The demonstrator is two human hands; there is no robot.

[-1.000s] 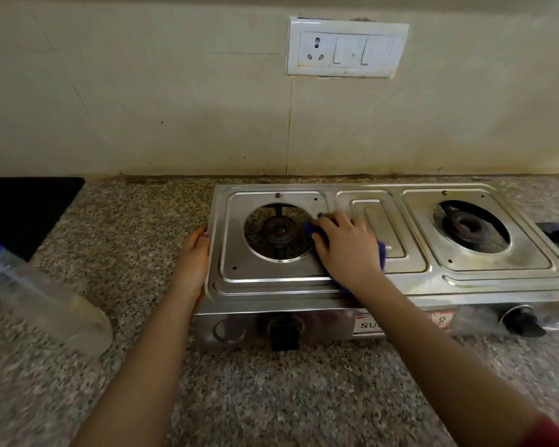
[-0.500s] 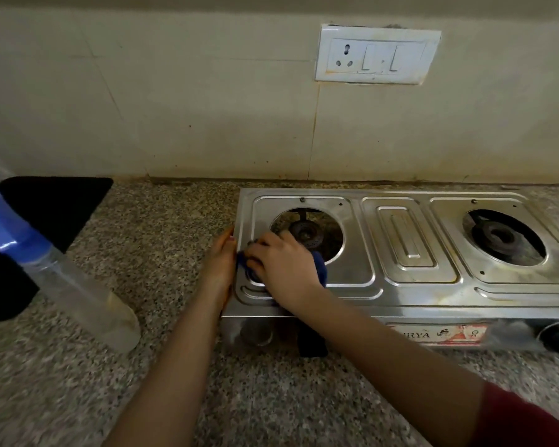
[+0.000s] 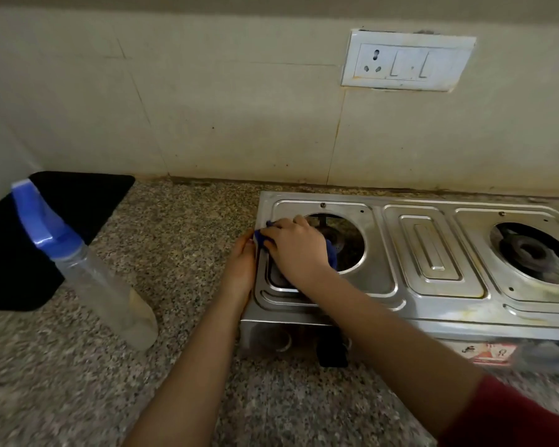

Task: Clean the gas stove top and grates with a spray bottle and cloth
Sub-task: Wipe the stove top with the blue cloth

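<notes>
No text can be read for certain. A red-and-white sticker (image 3: 489, 351) sits on the front panel of the gas stove (image 3: 433, 330). It carries a few small dark marks on its pale part and a light figure on the red. Motion blur smears them, and a forearm covers the sticker's left end, so no letter, brand or number can be made out.

Right hand (image 3: 296, 250) holds cloth (image 3: 332, 257) (blue) against stove (image 3: 381, 272).
</notes>
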